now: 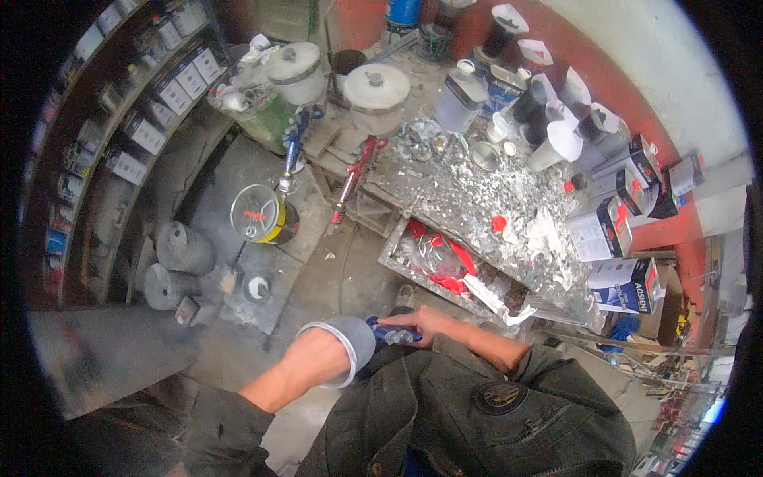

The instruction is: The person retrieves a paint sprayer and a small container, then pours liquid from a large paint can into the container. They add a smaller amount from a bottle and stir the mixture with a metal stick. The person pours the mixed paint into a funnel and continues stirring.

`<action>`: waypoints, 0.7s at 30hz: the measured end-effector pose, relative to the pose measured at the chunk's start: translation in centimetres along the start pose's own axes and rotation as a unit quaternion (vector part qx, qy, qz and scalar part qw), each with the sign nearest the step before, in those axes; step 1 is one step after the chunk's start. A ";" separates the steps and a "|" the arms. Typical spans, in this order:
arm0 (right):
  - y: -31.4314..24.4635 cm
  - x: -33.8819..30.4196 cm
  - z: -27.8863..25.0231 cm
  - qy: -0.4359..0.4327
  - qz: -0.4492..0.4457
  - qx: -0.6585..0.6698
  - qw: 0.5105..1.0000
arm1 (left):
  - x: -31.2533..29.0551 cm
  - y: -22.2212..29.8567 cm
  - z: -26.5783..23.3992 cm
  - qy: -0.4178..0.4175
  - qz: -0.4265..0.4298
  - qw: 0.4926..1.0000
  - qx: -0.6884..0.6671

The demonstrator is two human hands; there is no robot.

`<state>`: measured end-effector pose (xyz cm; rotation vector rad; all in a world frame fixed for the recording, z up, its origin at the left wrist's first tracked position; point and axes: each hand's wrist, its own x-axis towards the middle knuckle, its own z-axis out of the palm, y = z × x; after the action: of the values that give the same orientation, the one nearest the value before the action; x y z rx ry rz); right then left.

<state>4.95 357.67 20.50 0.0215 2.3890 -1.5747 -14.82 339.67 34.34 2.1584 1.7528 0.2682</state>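
Observation:
My left hand (pixel 319 354) reaches into a translucent white plastic cup (pixel 362 340), held sideways in front of my jacket. The cup's wall hides its fingers, so I cannot tell how they grip. Against the far side of the cup, my right hand (pixel 431 321) is closed round a blue spray gun (pixel 394 334), its index finger stretched along the top. Part of the gun is hidden by the cup and the hand. Ahead to the left stands an open tin (pixel 258 213) with a yellow band and a red mark inside.
A paint-spattered bench (pixel 477 203) with an open drawer (pixel 445 266) lies ahead right, crowded with bottles and boxed cans (pixel 600 230). Lidded white tubs (pixel 377 89) stand at the back. Shelves (pixel 131 119) line the left. Grey drums (pixel 185 248) stand on the left floor.

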 end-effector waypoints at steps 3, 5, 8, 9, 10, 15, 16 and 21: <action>2.5 -0.8 0.4 -0.022 0.003 -0.017 1.000 | 1.4 0.5 0.6 -0.013 0.016 1.000 0.007; 3.4 -0.8 0.3 -0.035 -0.001 -0.025 0.999 | 1.6 0.8 1.0 -0.018 0.015 1.000 0.010; 4.5 -0.4 0.0 -0.046 -0.004 -0.021 0.999 | 1.8 0.4 1.6 -0.018 0.020 0.999 0.018; 4.9 -0.4 -0.3 -0.070 0.022 -0.030 0.997 | 1.8 0.0 2.0 -0.017 0.023 0.999 0.018; 4.6 0.3 -0.5 -0.119 0.025 -0.038 0.992 | 0.6 1.0 1.7 -0.017 0.000 1.000 0.020; 4.7 1.4 -1.1 -0.106 0.010 -0.014 0.994 | -2.6 1.9 0.6 -0.063 -0.133 0.989 -0.024; 4.7 1.9 -0.7 -0.097 -0.030 -0.016 0.995 | -3.5 3.1 -0.8 -0.085 -0.193 0.976 -0.048; 4.3 6.1 -0.5 -0.065 0.005 0.018 0.998 | -11.6 3.4 2.0 0.267 -0.451 0.844 -0.116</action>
<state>-0.35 359.04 15.39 -0.0605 2.2584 -1.5651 -13.54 327.47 34.64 0.9322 2.6414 0.8114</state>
